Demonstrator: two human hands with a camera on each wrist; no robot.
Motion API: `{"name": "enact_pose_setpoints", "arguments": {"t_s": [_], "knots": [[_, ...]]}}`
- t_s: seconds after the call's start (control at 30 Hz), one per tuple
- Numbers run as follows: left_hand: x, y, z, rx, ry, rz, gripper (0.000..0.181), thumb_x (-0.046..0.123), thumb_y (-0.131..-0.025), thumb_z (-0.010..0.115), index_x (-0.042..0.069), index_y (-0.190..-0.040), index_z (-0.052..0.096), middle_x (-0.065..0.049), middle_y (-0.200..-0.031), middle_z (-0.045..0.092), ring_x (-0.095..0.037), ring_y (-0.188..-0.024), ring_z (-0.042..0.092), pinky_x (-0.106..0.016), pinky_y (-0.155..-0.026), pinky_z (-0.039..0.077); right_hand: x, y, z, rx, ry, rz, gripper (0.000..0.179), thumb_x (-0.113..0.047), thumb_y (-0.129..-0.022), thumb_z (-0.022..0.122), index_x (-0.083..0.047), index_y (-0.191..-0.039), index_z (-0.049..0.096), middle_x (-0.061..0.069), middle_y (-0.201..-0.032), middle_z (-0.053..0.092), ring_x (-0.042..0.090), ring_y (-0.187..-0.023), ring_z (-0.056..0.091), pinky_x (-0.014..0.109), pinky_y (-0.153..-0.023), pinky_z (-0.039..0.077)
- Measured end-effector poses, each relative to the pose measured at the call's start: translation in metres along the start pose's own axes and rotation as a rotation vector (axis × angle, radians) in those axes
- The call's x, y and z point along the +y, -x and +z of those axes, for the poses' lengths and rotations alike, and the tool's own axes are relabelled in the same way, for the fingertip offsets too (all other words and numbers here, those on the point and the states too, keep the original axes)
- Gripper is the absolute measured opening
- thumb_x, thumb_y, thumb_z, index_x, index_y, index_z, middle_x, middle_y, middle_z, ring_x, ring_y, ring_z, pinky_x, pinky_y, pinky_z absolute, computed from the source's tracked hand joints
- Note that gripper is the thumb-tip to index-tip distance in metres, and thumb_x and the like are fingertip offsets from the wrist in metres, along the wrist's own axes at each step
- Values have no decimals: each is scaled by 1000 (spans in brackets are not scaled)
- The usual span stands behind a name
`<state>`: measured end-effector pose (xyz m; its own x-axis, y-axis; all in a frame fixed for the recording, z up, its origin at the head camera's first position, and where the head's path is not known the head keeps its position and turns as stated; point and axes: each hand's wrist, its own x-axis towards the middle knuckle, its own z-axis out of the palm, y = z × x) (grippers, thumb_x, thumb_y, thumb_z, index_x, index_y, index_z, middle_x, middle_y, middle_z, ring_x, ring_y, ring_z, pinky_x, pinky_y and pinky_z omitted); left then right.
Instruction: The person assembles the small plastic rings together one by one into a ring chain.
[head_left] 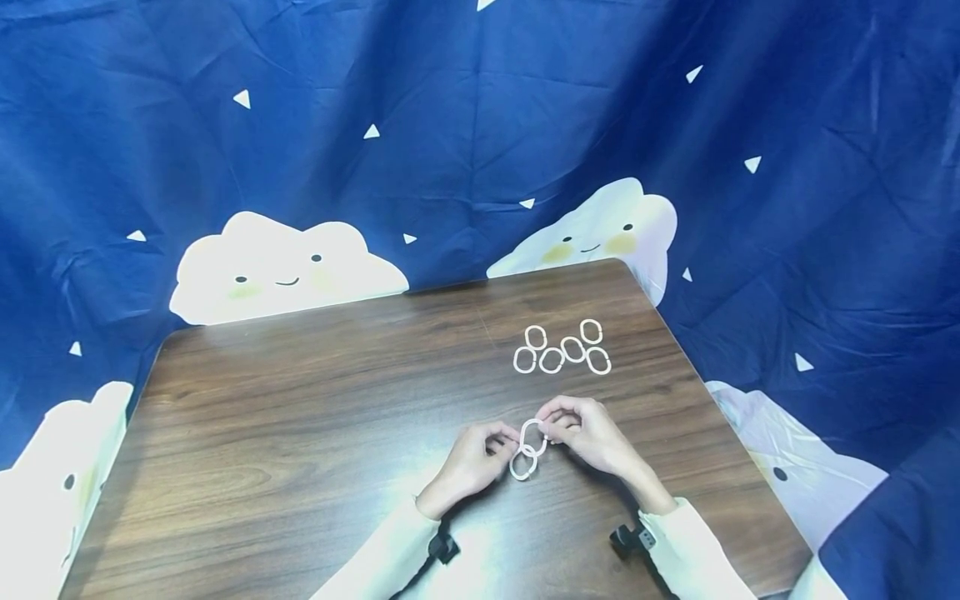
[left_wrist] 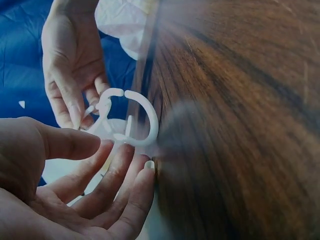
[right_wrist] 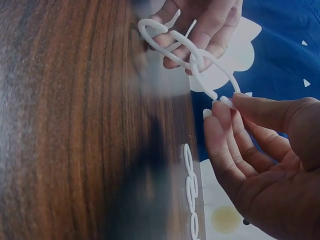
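Observation:
Two white oval plastic rings are linked together between the hands. My right hand (head_left: 588,429) pinches the upper ring (head_left: 533,427) with thumb and fingertips, close to the ring's gap. From it hangs the lower ring (head_left: 522,467), shown with a small split in its edge in the left wrist view. My left hand (head_left: 472,457) is at the left of the linked pair, its loosely bent fingertips right at the rings. In the right wrist view, the lower ring (right_wrist: 155,42) overlaps the left hand's fingers (right_wrist: 212,25).
Farther back on the wooden table (head_left: 315,400), several matching rings (head_left: 551,360) lie in a loose cluster at the right. Blue fabric with cloud figures (head_left: 288,271) hangs behind and beside the table. A small black device (head_left: 442,547) sits at each wrist.

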<state>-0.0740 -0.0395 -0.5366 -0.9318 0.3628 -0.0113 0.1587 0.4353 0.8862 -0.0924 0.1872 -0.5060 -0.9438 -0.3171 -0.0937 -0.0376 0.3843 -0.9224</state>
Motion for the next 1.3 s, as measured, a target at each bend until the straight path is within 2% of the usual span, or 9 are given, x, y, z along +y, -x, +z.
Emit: {"name": "enact_pose_setpoints", "arguments": {"t_s": [0.3, 0.5, 0.6, 0.8, 1.03, 1.17, 1.3], "knots": [[6, -5, 0, 56, 54, -18, 14, 9, -97, 66, 8, -107, 77, -7, -93, 78, -7, -82, 71, -16, -73, 61, 2, -2, 1, -8, 42, 1, 14, -10, -94, 76, -1, -105, 74, 20, -92, 78, 25, -79, 75, 25, -67, 62], [10, -8, 1, 85, 140, 2, 16, 8, -98, 67, 5, -111, 75, -12, -97, 79, -14, -87, 75, -17, -76, 63, 1, -3, 1, -8, 45, -3, 13, -10, -95, 75, -2, -104, 75, 19, -93, 78, 21, -79, 75, 25, -68, 62], [10, -9, 2, 96, 166, 19, 17, 6, -96, 69, 3, -112, 75, -14, -97, 78, -16, -85, 76, -17, -75, 63, 1, -3, 1, -7, 39, -6, 13, -9, -95, 75, -1, -105, 74, 20, -93, 78, 21, -78, 75, 25, -64, 61], [9, -9, 3, 109, 183, 28, 16, 5, -94, 71, 3, -110, 74, -15, -94, 77, -8, -78, 72, -17, -71, 64, 0, -3, 1, -4, 22, -1, 15, -10, -94, 76, -2, -106, 74, 21, -93, 77, 20, -76, 74, 28, -61, 61], [9, -8, 3, 122, 207, 39, 14, 3, -93, 71, 1, -107, 74, -17, -92, 76, -12, -75, 73, -18, -69, 64, -2, -3, -1, -3, 34, -10, 18, -15, -95, 76, -2, -107, 74, 20, -93, 78, 23, -76, 74, 27, -59, 60], [11, -8, 2, 121, 212, 27, 13, 4, -94, 70, 2, -107, 74, -16, -93, 76, -8, -75, 71, -18, -69, 64, -2, -5, -7, 4, 24, -26, 21, -15, -98, 73, 3, -109, 72, 19, -92, 78, 28, -78, 75, 32, -66, 65], [12, -8, 2, 127, 218, 23, 13, 5, -95, 70, 2, -107, 73, -15, -93, 75, -3, -74, 69, -19, -69, 64, 3, -9, -14, -1, -52, -12, 26, -12, -100, 69, 11, -112, 68, 27, -99, 76, 29, -83, 77, 38, -76, 68]]}}
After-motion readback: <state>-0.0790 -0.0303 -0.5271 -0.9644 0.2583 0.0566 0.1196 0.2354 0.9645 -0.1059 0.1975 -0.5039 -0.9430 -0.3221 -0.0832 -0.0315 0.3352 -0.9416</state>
